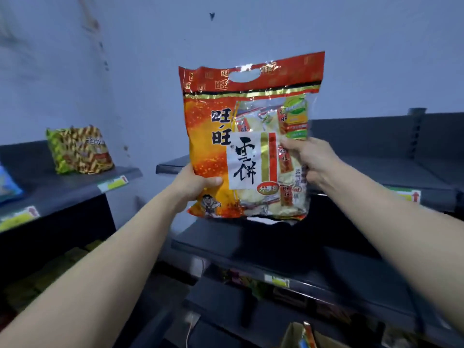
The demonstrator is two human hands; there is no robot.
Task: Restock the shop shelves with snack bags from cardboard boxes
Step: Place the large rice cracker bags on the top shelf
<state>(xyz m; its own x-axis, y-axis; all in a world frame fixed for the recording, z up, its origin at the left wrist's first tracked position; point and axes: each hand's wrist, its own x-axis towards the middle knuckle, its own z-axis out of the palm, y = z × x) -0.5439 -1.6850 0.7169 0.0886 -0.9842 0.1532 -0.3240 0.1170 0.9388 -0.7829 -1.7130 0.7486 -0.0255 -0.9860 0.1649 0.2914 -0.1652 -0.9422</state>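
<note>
- The person is holding a big red and orange snack bag (248, 146) up in the middle of the frame, using both hands.
- The left hand (193, 184) is gripping the bag's lower left edge. Its thumb is lying across the front and its fingers are hiding behind.
- The right hand (313, 162) is gripping the bag's right edge, with its fingers curling round it.
- The bag is standing upright, with its cut-out handle at the top. Small wrapped snacks are showing through its clear window.
- The bag is hanging just over a dark shelf (276, 247). I cannot tell if its bottom is touching the shelf.
- A green and yellow bag (80, 149) is sitting on another shelf (62, 189) at the left of the frame.
- A blue bag (7, 184) is peeking in at the left edge.
- A cardboard box (291, 335) is showing at the bottom edge, with something colourful sticking out.
</note>
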